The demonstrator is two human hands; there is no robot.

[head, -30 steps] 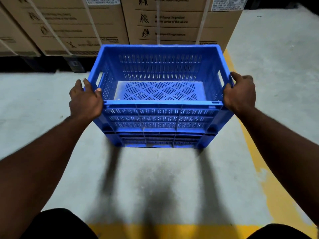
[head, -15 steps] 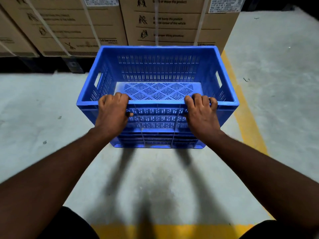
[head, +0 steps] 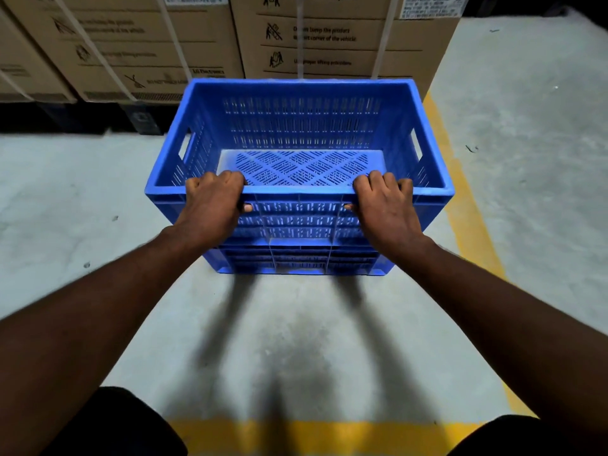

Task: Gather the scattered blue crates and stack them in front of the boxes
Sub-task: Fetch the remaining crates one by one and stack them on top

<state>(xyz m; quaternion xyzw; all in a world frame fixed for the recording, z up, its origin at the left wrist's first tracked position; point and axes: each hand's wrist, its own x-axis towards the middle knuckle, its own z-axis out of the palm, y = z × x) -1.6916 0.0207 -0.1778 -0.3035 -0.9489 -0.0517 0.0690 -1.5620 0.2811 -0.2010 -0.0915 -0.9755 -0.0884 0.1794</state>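
I see one blue crate (head: 302, 123) in the middle of the view, upright and with its open top toward the camera, and nothing lies on its slotted bottom. It is low over the grey floor (head: 296, 340), just in front of the cardboard boxes (head: 329, 44). Its far rim covers the lower edge of the boxes, and I cannot tell if it touches them. Both hands are on the near long rim. The left hand (head: 212, 205) grips the rim left of the middle: the fingers (head: 227, 177) are curled over the top edge into the crate and the thumb (head: 247, 208) presses on the outer wall below it. The right hand (head: 385, 209) grips the same rim right of the middle in the same way, fingers over the edge, thumb on the outside. The two hands are well apart, and bare rim shows between them. A yellow line (head: 473, 245) runs on the floor along the right side of the crate, and a second yellow band (head: 329, 436) crosses the floor near the bottom of the view. Shadows of the arms fall on the floor below the crate.
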